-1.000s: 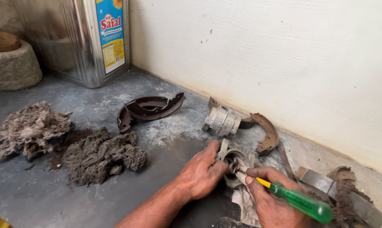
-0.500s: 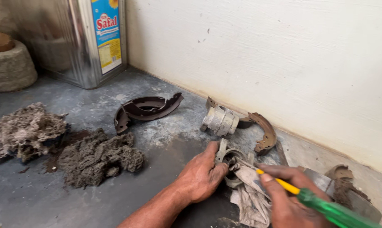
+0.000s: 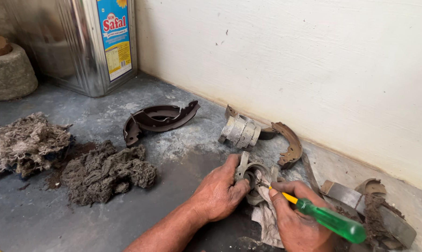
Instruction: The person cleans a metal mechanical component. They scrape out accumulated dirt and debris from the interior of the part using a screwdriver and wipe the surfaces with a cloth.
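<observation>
Since earlier, right hand [image 3: 297, 224] pulled the screwdriver [image 3: 330, 219] back (apparently into rag [image 3: 267, 212]); left-hand fingers [image 3: 234, 170] grip metal housing [image 3: 255, 173]

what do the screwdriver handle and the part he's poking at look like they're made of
The screwdriver handle in the right hand looks like translucent green plastic, glossy, with a yellow collar. The round part steadied by the left hand seems cast metal, probably aluminium: dull grey, matte, grimy.

At the bottom middle of the frame, the left hand [image 3: 219, 192] lies palm down with its fingers curled tight, and the right hand [image 3: 298, 219] beside it is closed in a fist.
</observation>
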